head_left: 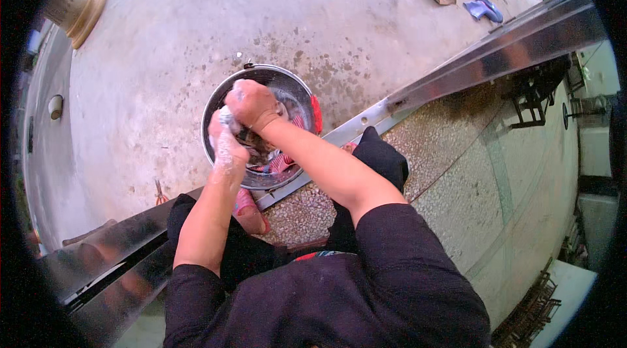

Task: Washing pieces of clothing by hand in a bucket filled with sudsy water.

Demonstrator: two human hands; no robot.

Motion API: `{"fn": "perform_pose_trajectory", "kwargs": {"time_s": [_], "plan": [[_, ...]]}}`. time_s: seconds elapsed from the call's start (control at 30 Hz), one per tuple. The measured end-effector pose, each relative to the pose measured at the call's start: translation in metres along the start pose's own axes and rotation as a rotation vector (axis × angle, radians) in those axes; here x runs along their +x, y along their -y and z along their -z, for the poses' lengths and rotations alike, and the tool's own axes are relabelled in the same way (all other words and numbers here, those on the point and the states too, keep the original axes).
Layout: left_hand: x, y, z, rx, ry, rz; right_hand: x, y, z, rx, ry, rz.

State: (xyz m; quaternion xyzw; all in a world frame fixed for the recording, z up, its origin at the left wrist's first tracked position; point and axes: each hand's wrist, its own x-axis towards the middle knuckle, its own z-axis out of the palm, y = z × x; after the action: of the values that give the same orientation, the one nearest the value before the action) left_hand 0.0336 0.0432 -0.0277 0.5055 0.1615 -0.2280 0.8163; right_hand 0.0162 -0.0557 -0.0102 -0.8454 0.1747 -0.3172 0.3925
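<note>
the dark cloth sits bunched in a round basin, wet and crumpled, mottled brownish and black. beside it in the basin lies a striped cloth, pink-red with pale lines, folded against the near wall and also showing at the right. the right hand is clenched in a fist and the left hand is curled close by, both grasping the dark cloth, though their fingers hide much of the grip. white lather clings between them. the basin stands on the concrete floor.
</note>
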Motion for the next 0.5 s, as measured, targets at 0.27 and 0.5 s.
{"fn": "perform_pose_trajectory", "kwargs": {"time_s": [0.27,0.5], "plan": [[-0.028,0.000,-0.011,0.040,-0.041,-0.143,-0.020,0.021,-0.003,0.148,0.002,0.080],[0.017,-0.010,0.047,0.079,0.286,-0.145,-0.046,0.073,0.012,0.302,0.165,0.280]]}}
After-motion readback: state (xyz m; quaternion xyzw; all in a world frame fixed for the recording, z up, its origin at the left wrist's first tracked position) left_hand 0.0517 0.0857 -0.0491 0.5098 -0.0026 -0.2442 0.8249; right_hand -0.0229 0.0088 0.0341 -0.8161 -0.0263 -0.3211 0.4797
